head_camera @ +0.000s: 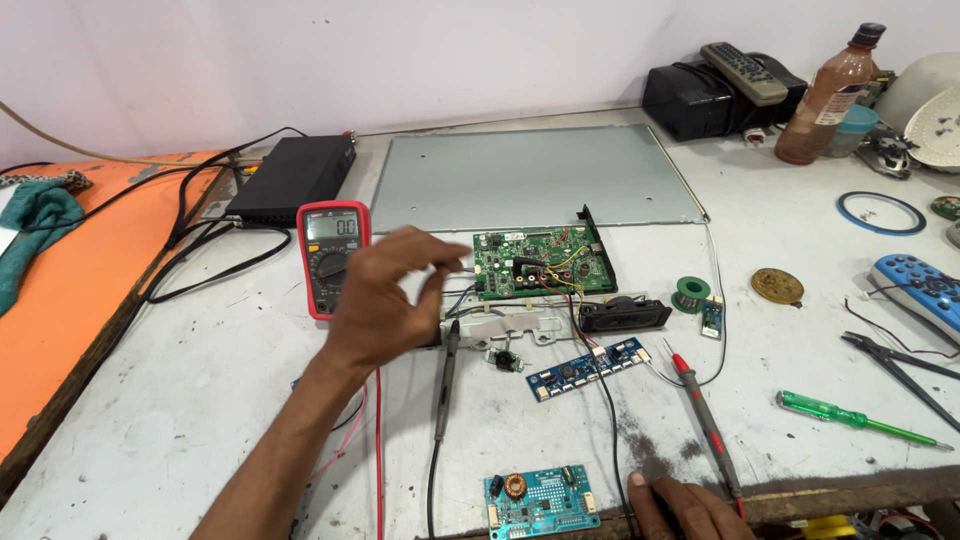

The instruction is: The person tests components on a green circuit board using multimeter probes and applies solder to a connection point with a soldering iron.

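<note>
Red multimeter (333, 257): at 9 o'clock of left hand (385, 300).
Left hand: raised, fingers (440, 250) loosely apart, holding nothing.
Right hand (688, 508): fingers together by red probe (706, 424).

1. the left hand (385, 300) covers the lower right part of the red multimeter (333, 255) behind it.
2. the right hand (690, 508) is cut off by the bottom edge; only knuckles and fingers show.
3. the small blue board (541, 500) left of the right hand is cropped at the bottom.
4. the blue remote (925, 290), far right of both hands, runs off the frame.
</note>
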